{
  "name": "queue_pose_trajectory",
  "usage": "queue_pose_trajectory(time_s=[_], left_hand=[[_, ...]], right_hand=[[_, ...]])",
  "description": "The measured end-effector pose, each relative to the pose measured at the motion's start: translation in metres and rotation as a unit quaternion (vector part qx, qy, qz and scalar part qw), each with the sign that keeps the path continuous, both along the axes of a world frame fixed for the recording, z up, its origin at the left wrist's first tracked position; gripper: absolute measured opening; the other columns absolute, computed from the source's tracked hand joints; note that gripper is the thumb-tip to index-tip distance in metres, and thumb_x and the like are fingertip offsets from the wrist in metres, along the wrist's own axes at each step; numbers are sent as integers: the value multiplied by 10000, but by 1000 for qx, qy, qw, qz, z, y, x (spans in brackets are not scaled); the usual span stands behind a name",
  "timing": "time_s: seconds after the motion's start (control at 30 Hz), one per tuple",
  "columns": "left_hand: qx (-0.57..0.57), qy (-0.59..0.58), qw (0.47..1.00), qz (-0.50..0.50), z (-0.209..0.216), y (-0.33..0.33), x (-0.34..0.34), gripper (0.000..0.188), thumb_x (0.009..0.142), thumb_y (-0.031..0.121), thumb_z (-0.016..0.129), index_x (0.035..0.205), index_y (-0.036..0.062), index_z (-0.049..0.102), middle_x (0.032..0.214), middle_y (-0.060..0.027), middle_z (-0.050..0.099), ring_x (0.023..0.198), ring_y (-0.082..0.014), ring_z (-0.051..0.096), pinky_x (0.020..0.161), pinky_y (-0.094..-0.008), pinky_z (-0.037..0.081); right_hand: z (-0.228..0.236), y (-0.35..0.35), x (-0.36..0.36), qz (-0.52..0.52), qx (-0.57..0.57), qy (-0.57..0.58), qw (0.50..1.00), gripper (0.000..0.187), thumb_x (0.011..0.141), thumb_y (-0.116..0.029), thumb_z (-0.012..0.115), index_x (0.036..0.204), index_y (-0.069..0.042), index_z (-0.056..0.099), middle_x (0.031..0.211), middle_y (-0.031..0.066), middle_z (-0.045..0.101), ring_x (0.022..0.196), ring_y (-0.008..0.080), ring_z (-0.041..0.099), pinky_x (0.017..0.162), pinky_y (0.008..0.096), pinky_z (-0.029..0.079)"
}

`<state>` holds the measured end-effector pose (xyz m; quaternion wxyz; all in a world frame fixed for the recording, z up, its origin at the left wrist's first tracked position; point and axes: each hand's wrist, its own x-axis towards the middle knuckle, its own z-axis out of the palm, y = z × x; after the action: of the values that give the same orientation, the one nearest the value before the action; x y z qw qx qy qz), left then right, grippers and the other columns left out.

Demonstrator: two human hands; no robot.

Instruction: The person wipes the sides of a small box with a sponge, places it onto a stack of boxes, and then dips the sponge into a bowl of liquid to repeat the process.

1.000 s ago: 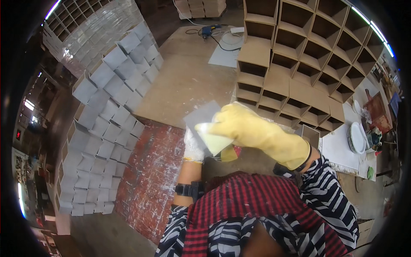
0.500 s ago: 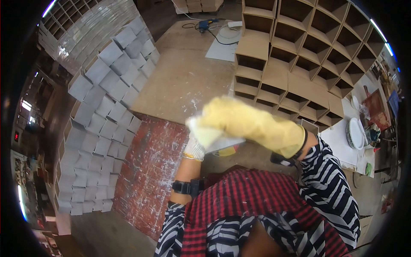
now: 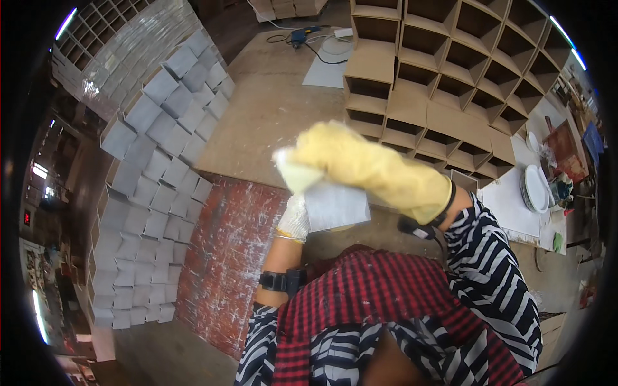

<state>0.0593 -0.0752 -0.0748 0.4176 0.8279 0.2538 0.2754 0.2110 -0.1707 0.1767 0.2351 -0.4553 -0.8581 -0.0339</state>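
Observation:
My left hand (image 3: 294,217), in a white knitted glove, is raised over the edge of a red, paint-streaked board (image 3: 225,257). Beside it and apparently in its grip is a pale grey-white box (image 3: 338,207), its flat face turned up. The left fingertips are hidden behind my right hand (image 3: 328,151), which wears a long yellow rubber glove and is smeared by motion. Closed right fingers press a pale, wedge-shaped pad (image 3: 297,172), cloth or sponge, above the left glove and the box's far corner.
Stacked white-faced boxes (image 3: 151,193) form a wall on the left. Brown open-fronted cubbies (image 3: 418,83) rise at the right. A brown board (image 3: 257,103) lies ahead, with a blue power tool (image 3: 298,38) at its far end. A white basin (image 3: 535,188) stands on the right-hand table.
My right hand has shifted slightly up and left with the pad. More of the box's pale face shows beside my left hand, which stays nearly in place.

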Motion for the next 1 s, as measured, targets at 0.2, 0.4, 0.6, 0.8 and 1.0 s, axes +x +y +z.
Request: queue_pose_trajectory(time_s=[0.2, 0.4, 0.6, 0.8, 1.0], left_hand=[[-451, -203, 868, -35, 53, -33, -14, 354, 1020, 299, 506, 1228, 27, 595, 1195, -122, 649, 1061, -240, 637, 951, -386, 520], [-612, -297, 731, -57, 74, -37, -27, 385, 1054, 303, 437, 1284, 20, 560, 1261, -132, 616, 1123, -250, 609, 1008, -387, 490], [-598, -246, 760, 65, 121, -60, -21, 491, 1093, 342, 290, 1430, 14, 429, 1399, -153, 522, 1272, -280, 508, 1111, -394, 405], [-625, -282, 723, 89, 136, -56, -13, 468, 1090, 317, 301, 1432, 18, 415, 1401, -149, 521, 1266, -276, 514, 1115, -400, 397], [-316, -158, 935, 12, 72, -21, -36, 469, 1084, 333, 321, 1414, 19, 434, 1382, -153, 534, 1255, -284, 521, 1113, -404, 398]], right_hand=[[-9, -13, 26, -67, 96, 115, 986, 517, 704, -61, 777, 1193, -178, 655, 833, 108, 633, 803, 331, 622, 739, 419, 521], [-17, -31, 19, -13, -54, 60, 997, 553, 671, -151, 834, 1192, -133, 648, 892, 106, 632, 862, 324, 605, 756, 428, 490], [-21, -17, 52, -155, 53, 70, 984, 465, 674, -98, 809, 1120, -122, 678, 880, 118, 664, 828, 362, 633, 736, 442, 504], [-26, -37, 35, -51, -9, 96, 994, 558, 697, -83, 779, 1237, -128, 645, 885, 135, 662, 817, 348, 630, 715, 423, 503], [-36, -91, 13, 52, -99, 168, 979, 587, 692, 9, 721, 1260, -119, 639, 930, 140, 661, 885, 351, 623, 786, 421, 503]])
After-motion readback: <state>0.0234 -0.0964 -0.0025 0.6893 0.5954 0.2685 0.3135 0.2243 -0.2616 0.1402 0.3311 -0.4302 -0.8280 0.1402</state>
